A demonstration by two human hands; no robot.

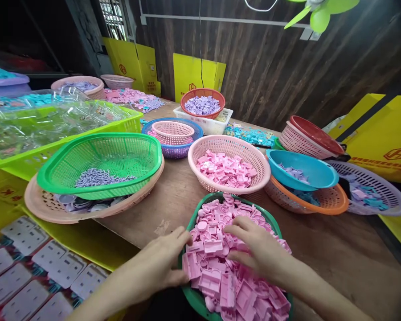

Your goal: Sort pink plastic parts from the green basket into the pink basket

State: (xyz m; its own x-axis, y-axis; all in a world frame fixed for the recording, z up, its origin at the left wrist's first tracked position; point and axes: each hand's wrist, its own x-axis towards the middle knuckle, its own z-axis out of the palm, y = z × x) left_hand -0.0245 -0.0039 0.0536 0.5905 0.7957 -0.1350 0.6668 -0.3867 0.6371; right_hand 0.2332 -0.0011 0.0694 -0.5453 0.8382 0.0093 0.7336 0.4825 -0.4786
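A dark green basket (200, 205) heaped with pink plastic pieces (217, 261) of mixed shapes stands at the table's front edge. My left hand (162, 258) is at its left side, thumb and fingers apart, fingertips by the rim and the outermost pieces; whether they press on the rim I cannot tell. Over the middle of the heap is my right hand (259, 249), fingers spread, the tips touching or just above the pieces. No piece shows in its grip. Directly behind stands a round pink basket (195, 171) with smaller pink pieces (225, 169).
To the left, a bright green basket (143, 149) of small purple parts sits on a peach basket (36, 205). A blue bowl (321, 174) rests on an orange basket (337, 200) at right. White trays of sockets-like plates (18, 276) lie low at left. Yellow cartons (198, 71) line the wall.
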